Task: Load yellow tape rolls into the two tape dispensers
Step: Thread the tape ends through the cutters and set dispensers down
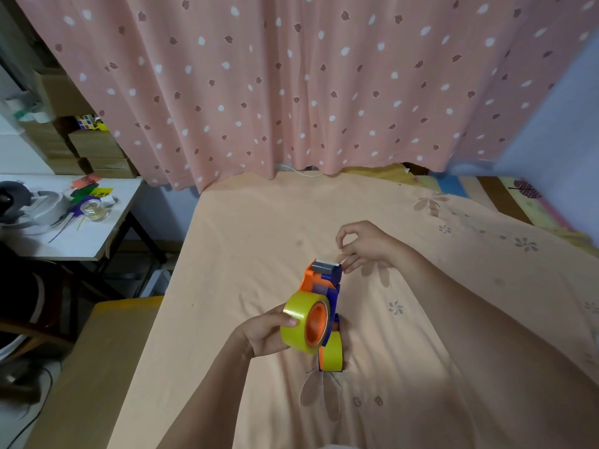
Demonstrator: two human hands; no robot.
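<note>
An orange and blue tape dispenser point(324, 278) is held above the bed with a yellow tape roll point(296, 322) mounted on its orange hub. My left hand point(262, 335) grips that roll and dispenser from the left. My right hand point(363, 246) pinches the thin free end of the tape at the dispenser's metal cutter end. A second yellow tape roll point(332, 353) in a blue and orange holder lies on the sheet just below and behind the held one, partly hidden by it.
The peach bed sheet point(246, 254) covers the work area. A pink dotted curtain point(291, 92) hangs behind. A white side table point(81, 234) at the left holds a clear tape roll and clutter. A yellow stool point(97, 351) stands beside the bed.
</note>
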